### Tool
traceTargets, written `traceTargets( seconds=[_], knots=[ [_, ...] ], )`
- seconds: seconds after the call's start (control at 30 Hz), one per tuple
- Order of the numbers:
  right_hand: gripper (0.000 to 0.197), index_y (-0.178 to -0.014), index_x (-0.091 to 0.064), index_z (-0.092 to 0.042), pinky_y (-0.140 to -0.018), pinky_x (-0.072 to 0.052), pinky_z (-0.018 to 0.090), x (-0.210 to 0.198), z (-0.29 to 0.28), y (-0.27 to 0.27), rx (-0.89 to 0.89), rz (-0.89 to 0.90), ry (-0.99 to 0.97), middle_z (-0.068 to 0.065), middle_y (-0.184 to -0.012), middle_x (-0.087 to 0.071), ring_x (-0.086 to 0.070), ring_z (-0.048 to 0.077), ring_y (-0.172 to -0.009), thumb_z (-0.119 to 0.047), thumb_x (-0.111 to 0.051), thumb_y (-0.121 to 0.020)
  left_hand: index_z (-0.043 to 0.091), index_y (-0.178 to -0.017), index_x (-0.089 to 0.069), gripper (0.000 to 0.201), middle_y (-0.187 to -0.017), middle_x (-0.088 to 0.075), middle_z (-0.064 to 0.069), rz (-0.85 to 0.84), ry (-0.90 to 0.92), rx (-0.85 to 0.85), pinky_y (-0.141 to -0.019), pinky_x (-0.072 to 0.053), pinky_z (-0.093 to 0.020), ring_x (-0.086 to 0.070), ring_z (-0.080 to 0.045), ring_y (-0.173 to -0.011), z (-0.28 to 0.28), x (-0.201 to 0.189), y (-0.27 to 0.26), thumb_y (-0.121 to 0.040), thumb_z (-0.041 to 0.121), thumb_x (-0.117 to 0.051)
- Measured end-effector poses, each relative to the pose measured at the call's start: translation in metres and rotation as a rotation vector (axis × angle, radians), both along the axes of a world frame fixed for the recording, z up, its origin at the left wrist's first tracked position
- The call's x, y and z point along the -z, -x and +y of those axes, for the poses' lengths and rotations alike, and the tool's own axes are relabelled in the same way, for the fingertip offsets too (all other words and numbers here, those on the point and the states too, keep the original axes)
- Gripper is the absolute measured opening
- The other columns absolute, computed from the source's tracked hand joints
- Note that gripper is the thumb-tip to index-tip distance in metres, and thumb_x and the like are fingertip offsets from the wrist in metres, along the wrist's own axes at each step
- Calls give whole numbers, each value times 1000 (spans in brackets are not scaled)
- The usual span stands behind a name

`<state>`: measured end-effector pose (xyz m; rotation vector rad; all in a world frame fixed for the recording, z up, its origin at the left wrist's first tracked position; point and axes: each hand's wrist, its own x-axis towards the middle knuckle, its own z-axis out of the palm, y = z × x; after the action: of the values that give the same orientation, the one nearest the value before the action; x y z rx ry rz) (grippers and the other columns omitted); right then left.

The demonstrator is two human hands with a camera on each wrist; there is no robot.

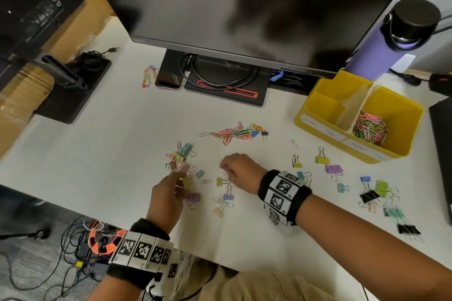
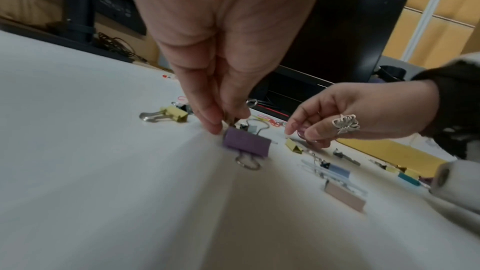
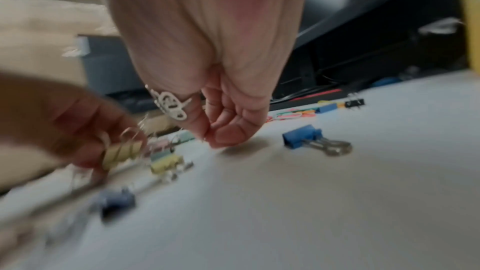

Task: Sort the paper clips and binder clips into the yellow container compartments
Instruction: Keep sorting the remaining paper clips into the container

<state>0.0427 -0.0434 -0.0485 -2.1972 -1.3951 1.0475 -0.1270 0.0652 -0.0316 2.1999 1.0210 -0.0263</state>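
Observation:
My left hand [image 1: 179, 186] pinches a yellow binder clip [image 3: 122, 153] just above the white table, beside a purple binder clip [image 2: 246, 143] lying flat. My right hand [image 1: 227, 168], wearing a silver ring, has its fingers curled low over the table and pinches a pink paper clip [image 2: 302, 132]. Binder clips [image 1: 333, 169] lie scattered around both hands and to the right. A pile of coloured paper clips [image 1: 234, 132] lies further back. The yellow container [image 1: 305, 105] stands at the back right. Its right compartment holds paper clips [image 1: 369, 127]; its left one looks empty.
A black monitor [image 1: 244, 7] on its stand [image 1: 225, 85] fills the back of the table, with a phone [image 1: 168, 79] beside it. A purple bottle [image 1: 381, 51] stands behind the container. A dark flat object [image 1: 442, 154] lies at the right edge.

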Motion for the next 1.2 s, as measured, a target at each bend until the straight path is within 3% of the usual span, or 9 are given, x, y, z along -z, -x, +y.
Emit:
traceTargets(
  seconds=[0.1, 0.3, 0.47, 0.6, 0.73, 0.83, 0.93, 1.07, 1.2],
  knots=[
    [27, -110, -60, 3, -68, -41, 2, -1, -2, -4, 259, 243, -105, 10, -103, -61, -56, 9, -79, 4, -43, -90, 0, -112, -61, 37, -94, -67, -16, 14, -60, -6, -75, -51, -29, -66, -30, -83, 3, 6, 9, -76, 2, -70],
    [18, -88, -57, -2, -65, -54, 15, -6, -15, -16, 729, 1139, -79, 2, -87, -53, -53, 14, -71, 6, -42, -93, 10, -121, -58, 55, -104, -60, -10, 19, -122, 25, -77, -45, -28, -58, -25, -91, -5, -2, 6, -71, 20, -78],
    [34, -84, -58, -3, -56, -53, 12, -7, -29, -22, 816, 1239, -85, 7, -80, -53, -52, 16, -70, 16, -31, -88, 14, -96, -72, 17, -110, -66, -9, 80, -309, 234, -83, -50, -37, -59, -30, -107, -17, -6, -16, -79, 16, -69],
    [41, -88, -59, -5, -55, -47, 15, -8, -31, -24, 827, 1244, -136, 5, -77, -51, -49, 14, -65, 18, -26, -83, 17, -109, -66, 22, -112, -62, -5, 264, -281, 316, -94, -45, -34, -52, -25, -115, -17, 6, -35, -89, 22, -57],
    [19, -82, -58, -10, -52, -33, 20, -12, -28, -28, 835, 1083, -101, 1, -67, -41, -38, 12, -55, -5, -43, -93, 13, -100, -65, 17, -104, -62, -5, 253, -276, 329, -83, -43, -29, -52, -21, -105, -11, 12, -42, -92, 20, -51],
    [19, -78, -53, -18, -50, -29, 19, -13, -25, -29, 715, 753, 10, -2, -67, -40, -34, 9, -54, -32, -53, -91, 12, -93, -63, 10, -96, -60, -2, 286, -303, 425, -82, -45, -28, -52, -19, -96, -14, 13, -44, -90, 16, -54],
    [21, -82, -52, -20, -51, -33, 22, -11, -19, -34, 552, 411, -57, -3, -64, -45, -41, 10, -56, -39, -58, -86, 15, -70, -59, 23, -66, -61, 1, 192, -342, 484, -55, -46, -23, -56, -15, -62, -18, -4, -43, -64, 7, -81],
    [34, -124, -52, -19, -92, -43, 34, -10, 0, -46, 275, 13, -123, 10, -124, -58, -53, 26, -113, -26, -54, -90, 4, -111, -58, 36, -105, -64, -16, 3, -269, 122, -71, -46, -30, -65, -28, -93, 26, -24, -53, -77, -6, -64],
    [42, -136, -38, -22, -93, -43, 37, -11, 19, -45, 48, -320, 26, 15, -129, -53, -51, 31, -116, -18, -40, -94, -2, -93, -70, 17, -102, -69, -23, 222, -204, -66, -84, -46, -35, -62, -36, -98, 90, -11, -68, -88, 4, -54]
  ],
)
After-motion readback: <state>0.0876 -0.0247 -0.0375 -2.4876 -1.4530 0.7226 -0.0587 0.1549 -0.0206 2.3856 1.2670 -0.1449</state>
